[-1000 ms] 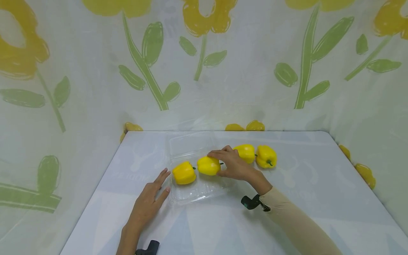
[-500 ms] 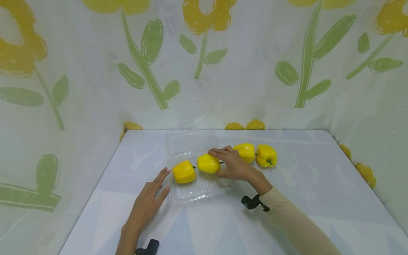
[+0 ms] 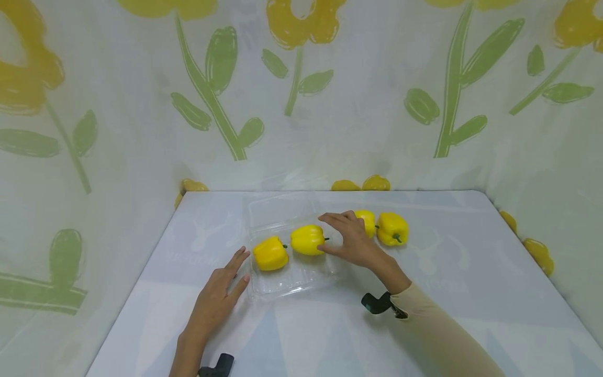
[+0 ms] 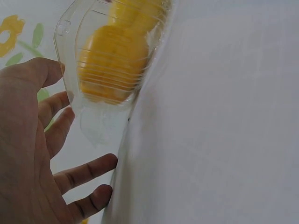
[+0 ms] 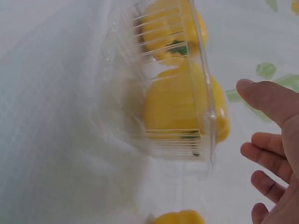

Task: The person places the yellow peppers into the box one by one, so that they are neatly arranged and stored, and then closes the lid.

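Note:
Two yellow bell peppers lie on their sides in a clear plastic clamshell box point(image 3: 294, 283) whose lid is folded back. The left bell pepper point(image 3: 270, 254) and the right bell pepper point(image 3: 307, 240) both point their green stems rightward. My left hand point(image 3: 218, 293) has its fingers spread at the box's left side; in the left wrist view its fingertips point(image 4: 63, 100) are right at the rim. Over the box's right edge, my right hand point(image 3: 354, 242) has thumb and fingers parted beside the right pepper. In the right wrist view a gap shows between that hand point(image 5: 280, 140) and the pepper.
Just beyond the right hand lie two more yellow peppers, one partly hidden pepper point(image 3: 366, 222) and one fully visible pepper point(image 3: 393, 229). The white table point(image 3: 424, 293) ends at a flower-patterned curtain point(image 3: 358, 104) at the back and sides.
My right hand has let go of the right pepper in the box and drawn back slightly to the right, its fingers lifting off. My left hand stays at the box's left side.

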